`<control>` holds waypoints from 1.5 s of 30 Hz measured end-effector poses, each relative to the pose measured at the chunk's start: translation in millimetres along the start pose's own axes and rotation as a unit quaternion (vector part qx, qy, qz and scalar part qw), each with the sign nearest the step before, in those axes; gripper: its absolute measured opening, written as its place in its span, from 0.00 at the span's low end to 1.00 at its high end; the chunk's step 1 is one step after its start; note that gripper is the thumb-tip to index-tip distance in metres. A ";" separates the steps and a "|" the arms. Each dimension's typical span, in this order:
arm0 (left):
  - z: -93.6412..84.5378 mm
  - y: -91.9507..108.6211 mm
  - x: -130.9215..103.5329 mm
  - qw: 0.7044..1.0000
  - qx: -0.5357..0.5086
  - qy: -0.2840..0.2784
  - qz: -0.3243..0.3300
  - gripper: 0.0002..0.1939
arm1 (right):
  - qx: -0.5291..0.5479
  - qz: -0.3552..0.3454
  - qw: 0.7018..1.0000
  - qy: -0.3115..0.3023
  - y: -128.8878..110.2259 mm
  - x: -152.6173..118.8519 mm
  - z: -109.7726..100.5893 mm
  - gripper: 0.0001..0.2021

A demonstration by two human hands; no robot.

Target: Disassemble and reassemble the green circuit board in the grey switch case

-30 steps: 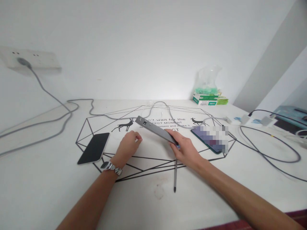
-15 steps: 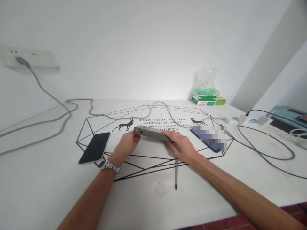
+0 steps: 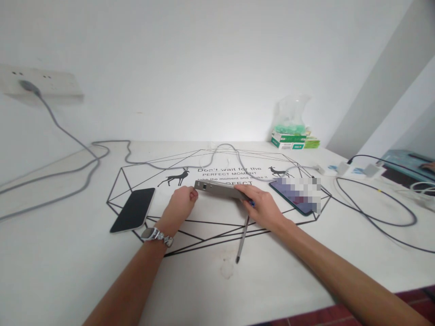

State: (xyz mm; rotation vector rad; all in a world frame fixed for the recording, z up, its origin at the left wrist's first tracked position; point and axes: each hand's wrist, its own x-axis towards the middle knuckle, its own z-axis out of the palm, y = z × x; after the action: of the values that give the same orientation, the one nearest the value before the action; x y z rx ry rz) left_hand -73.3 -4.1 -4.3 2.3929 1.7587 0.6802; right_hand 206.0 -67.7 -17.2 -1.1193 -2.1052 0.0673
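A flat grey metal device [image 3: 222, 189], with a small port and holes along its near edge, is held tilted above the white table. My right hand [image 3: 263, 206] grips its right end. From under that hand a screwdriver [image 3: 242, 239] points down toward the near edge, its dark tip lowest and its blue handle mostly hidden by the fingers. Just left of the device is my left hand [image 3: 181, 201], its fingers curled together; whether something small is between them cannot be made out. A silver watch circles the left wrist.
A dark-screened phone [image 3: 133, 210] lies left, another phone [image 3: 294, 195] right. Grey cable [image 3: 136, 162] crosses the table's back from a wall socket [image 3: 44, 81]. Green-white boxes [image 3: 288, 139] stand at the wall. A power strip [image 3: 343, 170] with looped cables is far right, near another person's hand [image 3: 428, 166].
The device has shifted slightly right, away from my left hand, which no longer touches its left end. The screwdriver's tip has swung left.
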 end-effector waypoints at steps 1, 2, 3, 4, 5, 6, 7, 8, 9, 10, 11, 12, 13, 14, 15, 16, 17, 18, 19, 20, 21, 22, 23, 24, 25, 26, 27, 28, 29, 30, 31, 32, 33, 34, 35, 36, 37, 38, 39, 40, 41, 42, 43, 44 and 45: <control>-0.1 -1.3 0.4 1.000 -0.005 0.002 -0.005 0.11 | 0.002 0.001 1.000 0.001 0.3 0.0 0.3 0.30; -0.3 -2.9 0.7 1.000 -0.010 0.004 -0.010 0.10 | 0.005 0.001 1.000 0.001 0.6 0.1 0.5 0.30; -0.7 -4.5 0.8 1.000 -0.016 0.001 -0.017 0.09 | 0.007 0.002 1.000 0.001 0.7 0.2 0.5 0.30; -1.1 -6.3 0.8 0.999 -0.022 -0.006 -0.023 0.08 | 0.009 0.005 1.000 0.001 0.7 0.4 0.4 0.29; -1.6 -8.1 0.6 0.999 -0.026 -0.015 -0.029 0.07 | 0.011 0.010 1.000 0.001 0.4 0.5 -0.1 0.29; -2.0 -9.9 0.3 0.999 -0.025 -0.024 -0.029 0.07 | 0.012 0.017 1.000 -0.001 0.0 0.6 -0.8 0.28; -2.5 -11.6 0.0 0.999 -0.019 -0.031 -0.024 0.07 | 0.013 0.023 1.000 -0.005 -0.5 0.7 -1.7 0.28; -3.3 -13.0 -0.3 0.999 -0.011 -0.032 -0.017 0.08 | 0.014 0.027 0.999 -0.011 -1.1 0.5 -2.7 0.28; -4.5 -14.0 -0.4 1.000 -0.002 -0.024 -0.012 0.08 | 0.017 0.027 0.999 -0.018 -1.7 0.3 -3.6 0.29; -6.4 -14.3 -0.4 1.000 0.003 -0.004 -0.009 0.08 | 0.022 0.021 0.999 -0.027 -2.2 -0.1 -4.3 0.29; -9.0 -13.9 -0.4 1.000 -0.001 0.026 -0.012 0.08 | 0.028 0.010 0.999 -0.036 -2.5 -0.5 -4.6 0.30; -12.0 -12.3 -0.4 0.998 -0.016 0.062 -0.022 0.07 | 0.036 -0.003 0.998 -0.044 -2.5 -1.0 -4.5 0.30; -15.4 -9.4 -0.6 0.994 -0.041 0.098 -0.033 0.07 | 0.044 -0.017 0.997 -0.053 -2.3 -1.4 -4.0 0.30; -18.5 -5.1 -1.1 0.987 -0.076 0.137 -0.039 0.06 | 0.051 -0.031 0.996 -0.060 -1.8 -1.6 -3.1 0.30; -21.0 0.6 -2.0 0.980 -0.114 0.157 -0.043 0.06 | 0.057 -0.044 0.995 -0.068 -1.0 -1.6 -1.9 0.30; -22.5 7.5 -3.3 0.977 -0.146 0.153 -0.026 0.06 | 0.061 -0.056 0.994 -0.075 -0.1 -1.1 -0.5 0.30; -22.7 15.4 -4.9 0.975 -0.172 0.140 0.001 0.06 | 0.064 -0.066 0.992 -0.081 1.0 -0.3 0.9 0.30; -21.5 23.8 -6.6 0.975 -0.185 0.119 0.033 0.07 | 0.067 -0.075 0.991 -0.086 2.2 1.0 2.3 0.30; -19.1 32.3 -8.4 0.974 -0.190 0.105 0.059 0.06 | 0.068 -0.082 0.990 -0.089 3.3 2.6 3.5 0.30; -15.8 40.2 -9.9 0.973 -0.193 0.093 0.080 0.06 | 0.068 -0.088 0.989 -0.093 4.5 4.5 4.6 0.30; -11.8 47.3 -11.3 0.972 -0.198 0.081 0.097 0.06 | 0.066 -0.092 0.989 -0.096 5.6 6.5 5.6 0.30; -7.6 53.2 -12.5 0.971 -0.200 0.073 0.113 0.05 | 0.062 -0.094 0.989 -0.097 6.7 8.5 6.6 0.31; -3.5 57.7 -13.5 0.969 -0.204 0.066 0.125 0.06 | 0.058 -0.096 0.989 -0.098 7.8 10.3 7.7 0.31; 0.3 60.8 -14.3 0.967 -0.211 0.059 0.132 0.05 | 0.056 -0.099 0.989 -0.100 9.0 11.9 8.8 0.32; 3.6 62.7 -15.0 0.964 -0.224 0.053 0.137 0.05 | 0.055 -0.101 0.988 -0.103 10.2 13.2 10.1 0.33; 6.2 63.6 -15.7 0.960 -0.237 0.048 0.139 0.05 | 0.056 -0.103 0.987 -0.107 11.3 14.1 11.5 0.33; 8.2 63.8 -16.3 0.958 -0.248 0.044 0.139 0.04 | 0.058 -0.106 0.986 -0.112 12.3 14.9 12.9 0.33; 9.5 63.6 -16.9 0.956 -0.257 0.040 0.138 0.04 | 0.060 -0.108 0.985 -0.117 12.9 15.5 14.3 0.32; 10.3 63.3 -17.3 0.954 -0.264 0.036 0.136 0.05 | 0.061 -0.110 0.985 -0.120 13.0 16.2 15.5 0.31; 10.8 62.9 -17.6 0.953 -0.269 0.031 0.135 0.05 | 0.061 -0.111 0.985 -0.121 12.3 17.1 16.2 0.31; 11.0 62.6 -17.7 0.952 -0.272 0.027 0.134 0.05 | 0.058 -0.111 0.985 -0.116 10.5 18.1 16.1 0.29; 11.2 62.4 -17.7 0.952 -0.276 0.022 0.134 0.05 | 0.053 -0.107 0.987 -0.107 7.6 19.4 15.0 0.27; 11.4 62.2 -17.6 0.951 -0.279 0.016 0.135 0.04 | 0.044 -0.097 0.990 -0.092 3.6 20.7 12.9 0.24; 11.7 62.0 -17.5 0.950 -0.282 0.013 0.134 0.04 | 0.028 -0.075 0.994 -0.068 -1.4 21.7 9.7 0.19; 12.1 61.7 -17.3 0.950 -0.284 0.010 0.133 0.04 | 0.013 -0.036 0.998 -0.042 -7.3 22.2 5.6 0.12; 12.7 61.3 -17.0 0.950 -0.286 0.008 0.129 0.04 | -0.007 0.023 1.000 -0.014 -13.6 21.7 1.1 0.07; 13.3 60.8 -16.6 0.949 -0.288 0.008 0.125 0.04 | -0.023 0.090 0.996 0.001 -20.1 20.0 -3.4 0.07; 14.0 60.3 -15.8 0.949 -0.290 0.007 0.119 0.04 | -0.038 0.152 0.987 -0.017 -26.3 16.9 -7.3 0.13; 14.8 59.9 -14.5 0.949 -0.292 0.008 0.115 0.04 | -0.054 0.191 0.979 -0.055 -31.9 12.5 -10.2 0.18; 15.5 59.7 -12.6 0.950 -0.293 0.008 0.111 0.05 | -0.075 0.210 0.971 -0.090 -36.5 7.2 -11.8 0.21; 16.2 59.7 -9.8 0.950 -0.293 0.008 0.108 0.05 | -0.098 0.217 0.964 -0.120 -40.1 1.3 -12.1 0.22; 16.9 60.1 -6.1 0.951 -0.290 0.006 0.107 0.05 | -0.123 0.218 0.958 -0.142 -42.5 -4.3 -11.3 0.22; 17.7 60.8 -1.7 0.952 -0.284 0.001 0.110 0.06 | -0.145 0.215 0.953 -0.159 -43.8 -9.3 -9.8 0.22; 18.5 61.9 3.3 0.954 -0.275 -0.008 0.118 0.06 | -0.163 0.217 0.950 -0.156 -44.0 -13.0 -8.0 0.21; 19.5 63.2 8.5 0.956 -0.264 -0.021 0.129 0.05 | -0.172 0.218 0.949 -0.152 -43.2 -15.3 -6.6 0.19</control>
State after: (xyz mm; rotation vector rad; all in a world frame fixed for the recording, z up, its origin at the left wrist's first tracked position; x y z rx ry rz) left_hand -7.5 -13.6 1.7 2.2390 1.0688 0.9728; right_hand 185.4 -107.4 -5.6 -1.8782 -2.1433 0.0870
